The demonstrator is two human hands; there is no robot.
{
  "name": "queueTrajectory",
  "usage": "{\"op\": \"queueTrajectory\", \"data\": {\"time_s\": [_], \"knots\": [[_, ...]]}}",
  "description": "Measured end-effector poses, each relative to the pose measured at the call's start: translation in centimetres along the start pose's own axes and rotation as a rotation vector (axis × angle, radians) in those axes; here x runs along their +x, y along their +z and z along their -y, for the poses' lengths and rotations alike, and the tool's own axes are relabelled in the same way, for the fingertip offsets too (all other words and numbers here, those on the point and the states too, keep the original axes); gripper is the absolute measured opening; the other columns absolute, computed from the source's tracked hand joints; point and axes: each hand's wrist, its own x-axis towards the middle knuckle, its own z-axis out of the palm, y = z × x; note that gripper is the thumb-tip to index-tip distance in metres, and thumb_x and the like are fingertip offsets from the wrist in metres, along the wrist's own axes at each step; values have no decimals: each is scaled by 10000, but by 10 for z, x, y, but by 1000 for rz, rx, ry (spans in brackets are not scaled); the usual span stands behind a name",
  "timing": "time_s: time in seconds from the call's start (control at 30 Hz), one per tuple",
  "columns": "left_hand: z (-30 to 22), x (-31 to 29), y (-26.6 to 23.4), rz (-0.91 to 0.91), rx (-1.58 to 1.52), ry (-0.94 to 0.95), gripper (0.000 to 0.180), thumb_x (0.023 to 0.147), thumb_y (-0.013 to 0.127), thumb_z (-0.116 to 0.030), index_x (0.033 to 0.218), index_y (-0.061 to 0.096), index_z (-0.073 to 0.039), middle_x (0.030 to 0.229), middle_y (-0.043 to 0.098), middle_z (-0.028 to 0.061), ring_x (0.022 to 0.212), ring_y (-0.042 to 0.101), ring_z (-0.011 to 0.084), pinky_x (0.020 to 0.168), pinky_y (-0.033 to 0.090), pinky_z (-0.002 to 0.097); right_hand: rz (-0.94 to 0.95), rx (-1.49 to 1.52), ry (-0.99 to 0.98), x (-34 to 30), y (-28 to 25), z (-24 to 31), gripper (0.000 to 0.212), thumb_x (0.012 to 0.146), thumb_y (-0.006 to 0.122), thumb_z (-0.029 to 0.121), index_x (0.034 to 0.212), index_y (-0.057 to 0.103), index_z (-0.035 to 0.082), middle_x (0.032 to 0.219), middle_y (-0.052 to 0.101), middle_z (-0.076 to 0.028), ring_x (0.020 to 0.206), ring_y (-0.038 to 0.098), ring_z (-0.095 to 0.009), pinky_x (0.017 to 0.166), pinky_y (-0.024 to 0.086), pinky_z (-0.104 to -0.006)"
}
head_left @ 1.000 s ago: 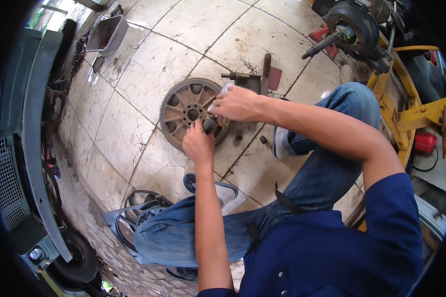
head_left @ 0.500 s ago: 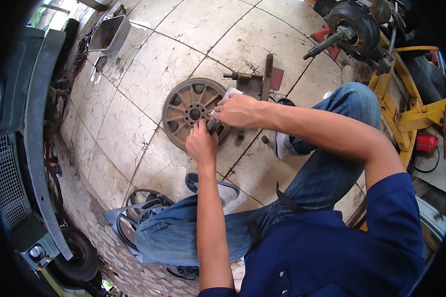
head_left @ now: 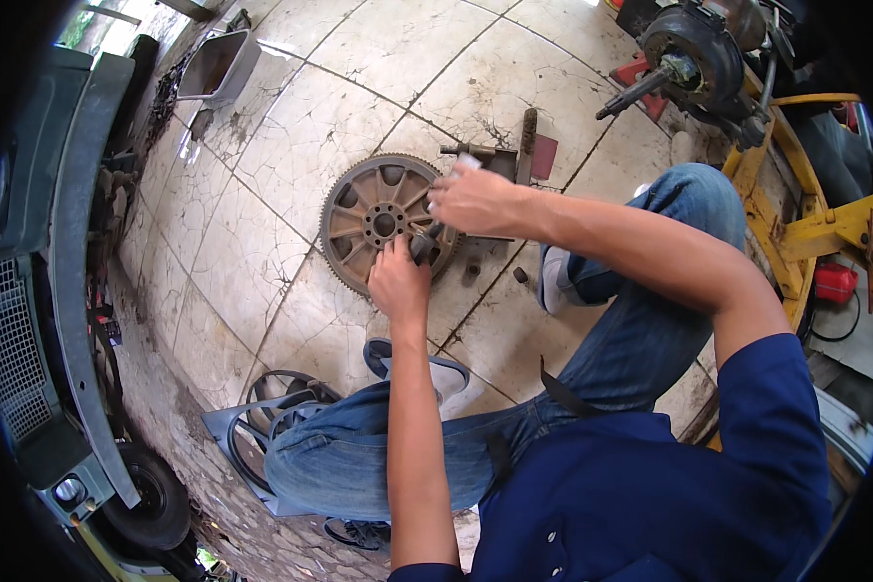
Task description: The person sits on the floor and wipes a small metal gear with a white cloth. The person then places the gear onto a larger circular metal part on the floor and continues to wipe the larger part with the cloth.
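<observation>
A rusty flywheel [head_left: 347, 225] with a toothed rim lies flat on the tiled floor. Over its lower right part, my left hand [head_left: 401, 281] is closed with its fingertips round a short dark cylindrical metal piece [head_left: 421, 246]. My right hand [head_left: 477, 201], slightly blurred, is closed at the flywheel's right edge, just above that piece. From its grip sticks out a small whitish piece [head_left: 468, 162], perhaps cloth or paper. My right fingers hide what lies beneath them.
A metal bracket with a bar [head_left: 527, 145] lies beyond my right hand, beside a reddish flat piece [head_left: 544, 157]. Two small dark cylinders, one of them here [head_left: 521, 275], sit to the right. A metal tray [head_left: 247, 70], a yellow stand [head_left: 824, 225] and a vehicle front [head_left: 68, 242] surround the area.
My right hand has shifted a little right and away from me with the whitish piece, uncovering more of the dark metal piece. My left hand stays nearly in place.
</observation>
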Motion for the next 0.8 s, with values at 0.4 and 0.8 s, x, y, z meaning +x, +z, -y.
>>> {"op": "queueTrajectory", "data": {"time_s": [0.4,0.8], "knots": [[-1,3,1,-22,-3,13,370,700,741,-111,1061,660,-128,961,695,72,902,669,299,760,539,428,-146,347,-46,1,2,1,199,855,540,115,985,659,22,897,718,-141,909,704,-331,801,537,-449],[-2,1,-2,-6,4,0,362,697,737,-109,1050,659,-121,951,695,79,893,668,307,763,534,438,103,174,100,-1,1,-12,248,853,551,116,1059,672,48,1013,710,-119,1026,672,-304,853,514,-456]]}}
